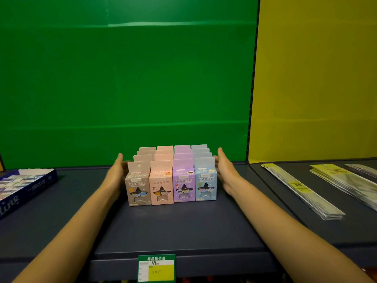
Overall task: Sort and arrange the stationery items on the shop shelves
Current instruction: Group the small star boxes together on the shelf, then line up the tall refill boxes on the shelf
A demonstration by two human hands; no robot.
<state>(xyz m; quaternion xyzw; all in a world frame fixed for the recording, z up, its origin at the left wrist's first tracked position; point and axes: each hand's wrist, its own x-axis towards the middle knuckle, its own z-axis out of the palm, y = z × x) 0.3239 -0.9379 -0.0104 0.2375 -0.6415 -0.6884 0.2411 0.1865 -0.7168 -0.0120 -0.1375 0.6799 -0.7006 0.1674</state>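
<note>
A block of small pastel boxes with star-shaped windows stands on the dark shelf (pixel 179 225) in four rows running front to back: grey-brown (pixel 138 184), pink (pixel 161 185), purple (pixel 183 183) and blue (pixel 205 181). Each row holds several boxes. My left hand (pixel 116 172) lies flat along the left side of the block, fingers straight. My right hand (pixel 226 170) lies flat along the right side, fingers straight, touching the blue row. Neither hand grips a box.
A blue carton of erasers (pixel 24 184) sits at the left of the shelf. Stacks of long clear packets with yellow labels (pixel 304 190) lie on the right. A green price tag (pixel 156 267) hangs on the front edge. Green and yellow panels stand behind.
</note>
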